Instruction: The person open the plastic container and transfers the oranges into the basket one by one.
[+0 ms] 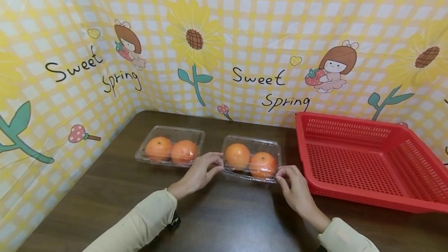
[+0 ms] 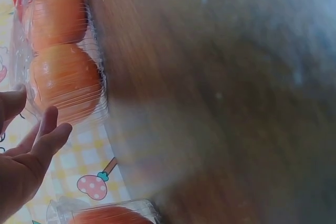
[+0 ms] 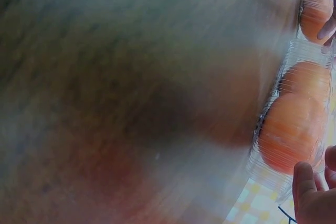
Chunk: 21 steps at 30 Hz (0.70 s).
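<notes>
Use soft, even fingers at the 2 ends of the clear box (image 1: pixel 241 175) with 2 oranges (image 1: pixel 237 156) so it won't bend. It sits on the table (image 1: pixel 224 221) between the hands. The left hand (image 1: pixel 200 172) is loose, fingers apart; I can't tell if the right hand (image 1: pixel 296 189) pinches. A red basket (image 1: pixel 364 197) and another box (image 1: pixel 179 132) crowd the sides

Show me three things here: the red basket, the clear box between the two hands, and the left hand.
Red basket (image 1: pixel 353 166): head view, on its mesh floor.
Clear box (image 1: pixel 241 174): head view, on its near rim.
Left hand (image 1: pixel 198 174): head view, on the back of the hand.
</notes>
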Each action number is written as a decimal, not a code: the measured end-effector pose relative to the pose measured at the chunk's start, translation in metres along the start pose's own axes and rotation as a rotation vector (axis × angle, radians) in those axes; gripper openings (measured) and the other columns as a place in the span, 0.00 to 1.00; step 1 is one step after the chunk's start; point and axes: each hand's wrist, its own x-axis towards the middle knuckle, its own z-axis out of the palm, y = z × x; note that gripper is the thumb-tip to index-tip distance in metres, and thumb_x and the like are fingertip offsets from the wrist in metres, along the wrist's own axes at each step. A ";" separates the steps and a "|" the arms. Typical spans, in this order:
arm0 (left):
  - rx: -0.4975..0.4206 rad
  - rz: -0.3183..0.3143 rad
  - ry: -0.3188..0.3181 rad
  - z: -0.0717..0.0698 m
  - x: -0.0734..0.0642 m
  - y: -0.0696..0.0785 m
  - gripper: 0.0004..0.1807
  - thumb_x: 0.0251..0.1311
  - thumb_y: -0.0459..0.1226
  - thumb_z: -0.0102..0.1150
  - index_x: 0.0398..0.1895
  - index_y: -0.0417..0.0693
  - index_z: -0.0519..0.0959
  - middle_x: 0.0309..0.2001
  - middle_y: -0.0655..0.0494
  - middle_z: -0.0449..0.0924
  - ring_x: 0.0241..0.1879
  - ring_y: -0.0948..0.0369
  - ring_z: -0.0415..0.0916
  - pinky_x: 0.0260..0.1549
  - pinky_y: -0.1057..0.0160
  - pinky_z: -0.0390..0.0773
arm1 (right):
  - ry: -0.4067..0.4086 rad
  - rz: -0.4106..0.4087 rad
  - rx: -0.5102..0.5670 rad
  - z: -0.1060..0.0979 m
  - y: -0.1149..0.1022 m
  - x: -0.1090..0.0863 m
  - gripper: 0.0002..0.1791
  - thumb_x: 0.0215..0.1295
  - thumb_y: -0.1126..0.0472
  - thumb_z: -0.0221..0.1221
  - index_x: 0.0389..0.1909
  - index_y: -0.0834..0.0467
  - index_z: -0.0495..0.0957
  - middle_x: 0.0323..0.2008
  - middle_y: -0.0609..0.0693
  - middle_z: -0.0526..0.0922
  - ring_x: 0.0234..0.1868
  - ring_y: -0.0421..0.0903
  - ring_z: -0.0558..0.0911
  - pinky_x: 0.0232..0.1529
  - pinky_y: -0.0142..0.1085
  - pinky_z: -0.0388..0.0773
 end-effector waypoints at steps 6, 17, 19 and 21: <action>-0.015 0.014 -0.012 0.000 -0.002 0.000 0.06 0.51 0.28 0.58 0.25 0.46 0.74 0.48 0.43 0.73 0.40 0.56 0.76 0.37 0.62 0.76 | 0.024 -0.014 0.002 0.000 0.000 -0.002 0.10 0.48 0.76 0.60 0.23 0.60 0.72 0.32 0.52 0.74 0.36 0.46 0.75 0.34 0.42 0.76; -0.039 0.015 -0.006 0.002 -0.003 0.001 0.04 0.52 0.29 0.57 0.27 0.45 0.74 0.48 0.42 0.73 0.41 0.55 0.75 0.37 0.64 0.76 | 0.032 0.017 0.006 -0.001 -0.002 -0.004 0.10 0.49 0.76 0.59 0.23 0.59 0.72 0.34 0.53 0.75 0.36 0.47 0.75 0.34 0.41 0.76; -0.034 0.030 0.005 0.002 -0.003 0.000 0.03 0.53 0.29 0.57 0.27 0.45 0.74 0.48 0.42 0.73 0.42 0.54 0.75 0.37 0.64 0.76 | 0.033 0.021 0.001 -0.001 -0.001 -0.004 0.09 0.49 0.76 0.60 0.23 0.59 0.72 0.34 0.53 0.75 0.37 0.46 0.75 0.34 0.42 0.76; -0.022 0.052 0.018 0.001 -0.002 -0.001 0.03 0.53 0.29 0.57 0.27 0.45 0.74 0.47 0.43 0.73 0.43 0.54 0.74 0.38 0.63 0.76 | 0.045 0.006 -0.001 0.000 -0.002 -0.002 0.10 0.48 0.76 0.60 0.23 0.60 0.72 0.33 0.53 0.75 0.36 0.47 0.75 0.34 0.42 0.76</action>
